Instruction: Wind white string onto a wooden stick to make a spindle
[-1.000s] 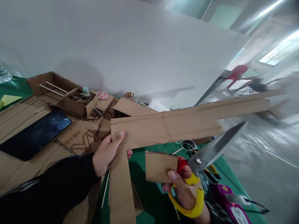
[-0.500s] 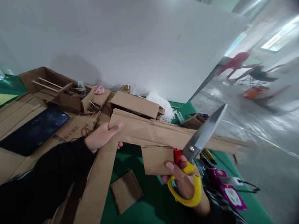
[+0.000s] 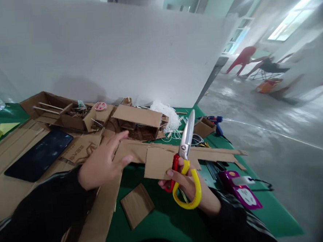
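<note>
My right hand [image 3: 191, 188] grips yellow-and-red-handled scissors [image 3: 186, 159] with the blades pointing up and away, and pinches a small cut cardboard piece [image 3: 157, 163] with its fingers. My left hand [image 3: 104, 163] hovers with fingers spread over the long L-shaped cardboard strip [image 3: 207, 154], which lies on the green table [image 3: 167, 219]; the hand holds nothing.
A small brown cardboard square [image 3: 137, 205] lies on the green mat near me. A dark phone [image 3: 39, 154] rests on flat cardboard at left. Cardboard boxes [image 3: 68, 114] with sticks stand at the back, white string [image 3: 168, 115] beside them, a purple power strip [image 3: 241, 189] at right.
My left hand let go of the long cardboard strip, which dropped onto the table. The scissors swung from pointing right to pointing up. The view shifted slightly.
</note>
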`<state>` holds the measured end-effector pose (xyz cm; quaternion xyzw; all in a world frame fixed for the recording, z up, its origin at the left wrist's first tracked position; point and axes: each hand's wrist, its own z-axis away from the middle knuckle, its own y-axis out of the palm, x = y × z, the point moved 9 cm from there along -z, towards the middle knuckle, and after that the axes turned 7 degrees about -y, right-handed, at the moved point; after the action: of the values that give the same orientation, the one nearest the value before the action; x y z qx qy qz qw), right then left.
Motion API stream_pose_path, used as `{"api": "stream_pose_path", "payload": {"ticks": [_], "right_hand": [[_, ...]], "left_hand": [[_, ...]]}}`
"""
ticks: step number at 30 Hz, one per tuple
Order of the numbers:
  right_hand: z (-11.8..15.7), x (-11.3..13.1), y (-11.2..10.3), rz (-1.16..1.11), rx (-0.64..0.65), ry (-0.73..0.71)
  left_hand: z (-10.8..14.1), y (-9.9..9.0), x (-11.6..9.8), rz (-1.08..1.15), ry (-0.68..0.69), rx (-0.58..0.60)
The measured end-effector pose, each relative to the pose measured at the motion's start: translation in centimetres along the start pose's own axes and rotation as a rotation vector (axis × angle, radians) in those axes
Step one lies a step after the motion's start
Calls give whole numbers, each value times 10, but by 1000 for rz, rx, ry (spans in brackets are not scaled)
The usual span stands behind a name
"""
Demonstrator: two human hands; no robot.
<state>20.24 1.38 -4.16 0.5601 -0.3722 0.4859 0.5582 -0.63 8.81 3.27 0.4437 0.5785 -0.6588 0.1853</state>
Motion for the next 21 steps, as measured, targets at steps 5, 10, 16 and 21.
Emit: {"api": "stream_pose_path", "payload": {"ticks": [5, 10, 16, 21], "right_hand": [[-2, 1, 18, 76, 67, 79], [-6, 1, 5, 253, -22, 80], [-9, 45, -43, 740, -184, -168], [-23, 64, -46, 1275, -93, -218]], "left_hand": [[9, 55, -14, 333, -119, 280], [-11, 61, -4, 234, -92, 142], [-16, 53, 15, 179, -116, 3], [-13, 56, 25, 231, -138, -30]]}}
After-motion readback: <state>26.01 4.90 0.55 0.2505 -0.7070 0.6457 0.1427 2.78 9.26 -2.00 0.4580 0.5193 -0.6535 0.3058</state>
